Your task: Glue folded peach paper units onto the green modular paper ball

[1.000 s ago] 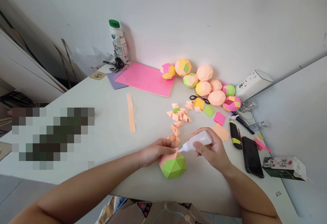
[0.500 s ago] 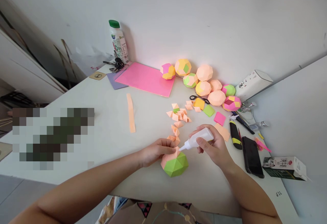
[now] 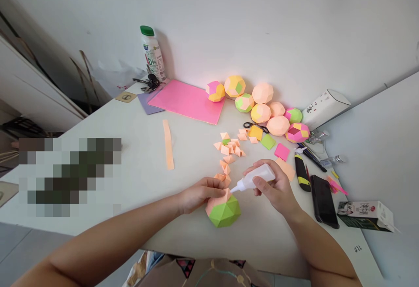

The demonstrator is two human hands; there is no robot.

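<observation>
A faceted paper ball [image 3: 225, 212], green in front and peach toward the back, rests near the table's front edge. My left hand [image 3: 205, 193] is closed on its peach upper edge, thumb and fingers pinching there. In my right hand [image 3: 273, 186] is a translucent white glue bottle [image 3: 259, 177], tilted with its narrow nozzle pointing down-left. The nozzle tip meets the peach part of the ball, or hovers just above it; I cannot tell which. Just behind my left fingertips lie folded peach paper pieces [image 3: 225, 167], trailing back to a larger pile [image 3: 231, 146].
Several finished paper balls [image 3: 262, 93] cluster by the wall. Scissors [image 3: 255, 127], coloured paper squares [image 3: 268, 141], a cutter [image 3: 301, 172], a phone [image 3: 324, 200] and a carton [image 3: 365, 215] line the right side. Pink sheet [image 3: 188, 101], peach strip [image 3: 168, 144] and bottle [image 3: 152, 53] are farther left.
Almost nothing differs. Both hands, the glue bottle and the paper ball keep practically the same places; the whole view has shifted very slightly.
</observation>
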